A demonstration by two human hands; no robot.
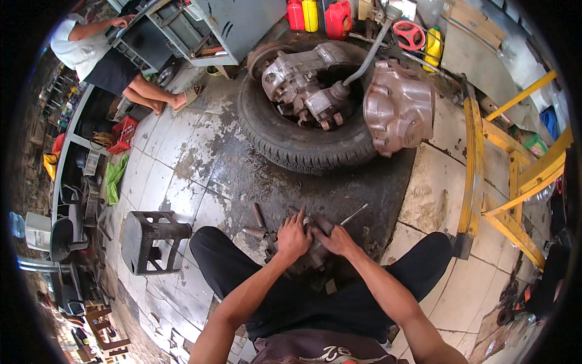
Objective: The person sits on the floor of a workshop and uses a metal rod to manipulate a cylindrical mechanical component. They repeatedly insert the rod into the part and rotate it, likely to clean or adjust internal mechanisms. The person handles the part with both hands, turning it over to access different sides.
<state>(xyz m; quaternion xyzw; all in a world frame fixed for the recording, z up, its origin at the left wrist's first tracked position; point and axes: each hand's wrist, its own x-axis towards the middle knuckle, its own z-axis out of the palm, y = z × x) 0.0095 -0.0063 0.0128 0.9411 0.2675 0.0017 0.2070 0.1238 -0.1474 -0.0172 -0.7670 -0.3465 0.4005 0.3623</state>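
Note:
Between my knees sits a grey, greasy metal machine part [312, 259], partly covered by my hands. My left hand [294, 238] lies on its upper left side, fingers stretched forward. My right hand [332, 238] is closed at its upper right, with darkened fingers bent inward; what they grip is hidden. A thin metal rod [354, 214] sticks out just beyond the right hand; I cannot tell whether that hand touches it. Left of the part, a short metal bar [258, 215] and a tapered metal piece [254, 232] lie on the dark floor.
Ahead, a large gearbox [306, 82] rests in a tyre [285, 151], with a metal housing [399, 109] leaning beside it. A black stool [151, 242] stands left, a yellow metal frame [473, 176] right. Another person [100, 51] stands at a grey cabinet [221, 30], far left.

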